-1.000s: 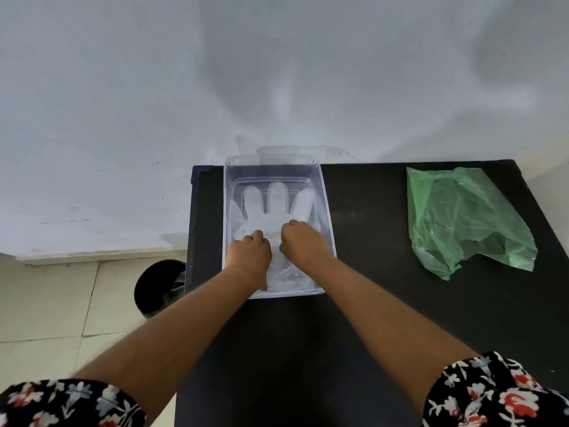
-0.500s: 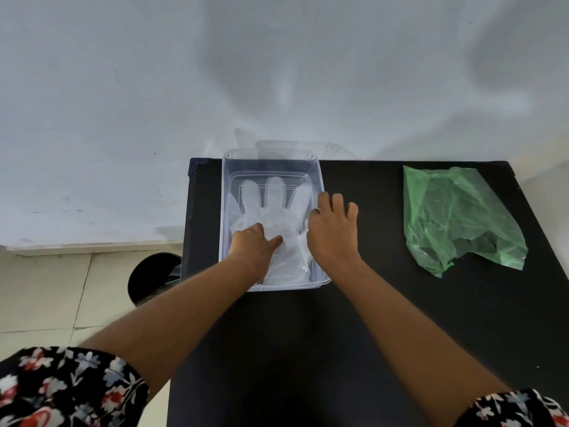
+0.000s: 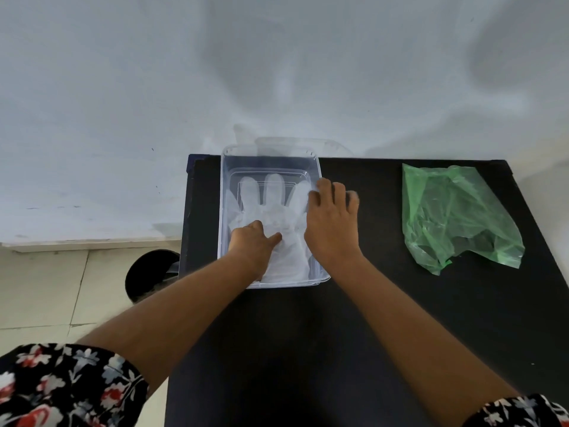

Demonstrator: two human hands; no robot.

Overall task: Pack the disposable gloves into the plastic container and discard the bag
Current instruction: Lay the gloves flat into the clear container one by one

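Clear disposable gloves (image 3: 271, 208) lie flat inside the clear plastic container (image 3: 222, 211) at the back left of the black table (image 3: 369, 303). My left hand (image 3: 252, 245) is inside the container, fingers curled and thumb out, pressing down on the gloves' palm area. My right hand (image 3: 332, 223) rests flat over the container's right rim with fingers spread, holding nothing. The empty green plastic bag (image 3: 455, 214) lies crumpled on the table at the right, apart from both hands.
A clear lid (image 3: 326, 146) leans behind the container against the white wall. A black bin (image 3: 151, 272) stands on the tiled floor left of the table. The table's left edge runs close beside the container.
My right hand has come out of the container and moved right onto its right rim, fingers spreading. My left hand stays pressed on the gloves.
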